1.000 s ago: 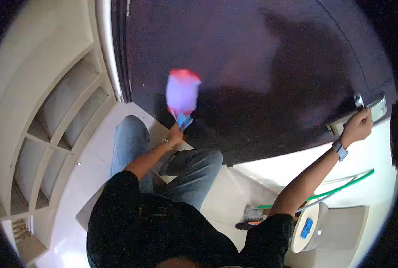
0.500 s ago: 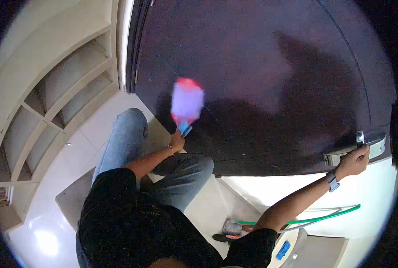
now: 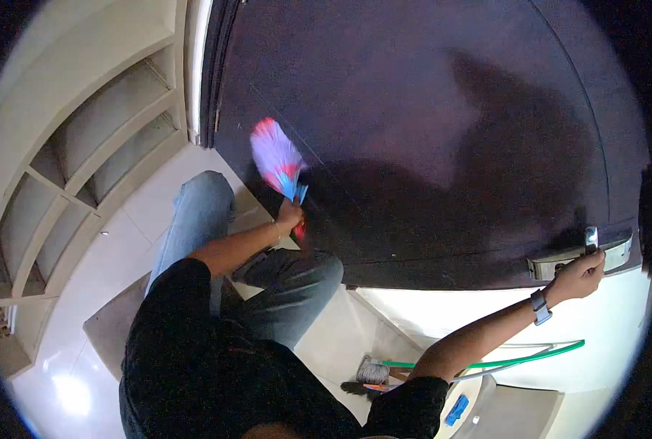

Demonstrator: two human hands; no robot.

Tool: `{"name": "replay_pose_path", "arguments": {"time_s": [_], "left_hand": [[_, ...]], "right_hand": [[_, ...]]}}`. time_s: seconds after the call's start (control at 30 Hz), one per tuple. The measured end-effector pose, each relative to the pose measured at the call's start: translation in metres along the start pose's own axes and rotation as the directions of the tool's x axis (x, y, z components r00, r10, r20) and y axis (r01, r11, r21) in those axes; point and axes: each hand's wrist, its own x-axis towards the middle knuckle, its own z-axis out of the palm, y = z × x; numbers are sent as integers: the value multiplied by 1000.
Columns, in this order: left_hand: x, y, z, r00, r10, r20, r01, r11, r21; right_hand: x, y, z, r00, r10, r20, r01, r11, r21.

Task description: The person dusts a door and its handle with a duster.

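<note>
My left hand (image 3: 290, 214) is closed around the handle of a duster (image 3: 277, 150) with pink, lilac and blue bristles. The duster's head points up and left, close to the dark brown door (image 3: 384, 88); whether it touches the surface I cannot tell. A little of its red handle end shows below my fist. At the right, my right hand (image 3: 580, 276) has its fingers wrapped round the metal door handle (image 3: 591, 238), which sits on a shiny plate (image 3: 544, 269). A watch is on that wrist.
Cream shelves (image 3: 121, 117) curve along the left side. Below my right arm are a green pole (image 3: 538, 356), a grey mop head (image 3: 372, 370) and a dark-bristled broom (image 3: 356, 388). A blue object (image 3: 457, 410) lies on a round surface. A mat (image 3: 113, 322) lies on the floor.
The duster has swung left and tilted, and its bristles look less blurred. My right hand stays on the door handle. The whole view has shifted slightly.
</note>
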Motion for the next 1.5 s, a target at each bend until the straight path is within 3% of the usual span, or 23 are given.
{"name": "replay_pose_path", "arguments": {"time_s": [0.07,0.13,0.2,0.27,0.33,0.47,0.53,0.6,0.67,0.73,0.87,0.93,0.97,1.0,1.13,1.17,1.2,1.23,1.27,1.33,1.4,1.47,1.5], "left_hand": [[-15,63,6,988,-152,-7,151,985,-89],[-4,72,2,991,-112,73,123,978,-170],[5,88,-2,980,192,58,-201,945,260],[33,79,-14,940,332,76,-336,866,370],[8,123,-20,991,-73,112,77,996,-37],[30,114,-40,954,-289,85,299,940,-165],[36,115,-52,996,83,42,-86,993,81],[46,116,-62,998,62,7,-62,989,137],[55,104,-75,812,565,147,-548,650,526],[49,109,-69,866,469,174,-477,665,574],[75,65,-46,799,597,-79,-531,760,374],[66,98,-46,993,3,-119,1,999,32],[81,81,-45,981,132,-144,-95,966,240],[81,93,-45,982,125,-141,-89,967,240],[93,128,-48,825,548,-135,-514,829,221],[106,127,-52,897,416,-149,-378,897,229],[116,129,-55,747,624,-229,-552,775,308],[119,138,-61,917,320,-239,-327,945,11],[121,148,-68,989,-8,-148,-34,960,-276],[133,149,-84,988,-148,-35,106,833,-544],[136,142,-84,993,-107,-52,57,809,-585],[142,133,-75,974,40,-221,-96,964,-249],[143,128,-77,929,251,-271,-251,967,32]], "right_hand": [[-1,-1,0,1000,13,12,-13,1000,7],[-3,-3,-2,999,45,5,-45,997,59],[-3,2,0,1000,31,-1,-31,996,85],[-4,4,1,998,59,-3,-58,994,96],[-3,9,1,994,107,12,-107,994,29],[-4,1,-1,975,219,31,-220,975,38],[-3,1,-1,966,257,36,-259,965,50],[-4,2,-1,968,247,28,-249,967,61],[-3,2,-1,968,249,21,-250,967,54],[-1,-3,-2,943,330,36,-331,943,24],[1,-13,-5,910,408,76,-410,912,11],[1,-11,-4,912,406,58,-407,914,0],[1,-9,-4,912,409,36,-409,913,-5],[0,-13,-4,913,406,39,-406,914,-12],[-2,-24,-2,925,380,-13,-379,924,51],[-2,-23,0,936,345,-65,-340,937,84],[-3,-27,0,937,344,-61,-339,937,80],[-3,-33,-2,926,376,-35,-374,926,48],[-2,-37,-2,913,408,-11,-407,913,15],[-1,-20,-2,920,392,-9,-392,919,29],[-1,-12,0,926,377,-10,-376,925,48],[-2,-9,2,941,333,-62,-327,941,93],[-3,-9,2,941,333,-61,-327,940,91]]}}
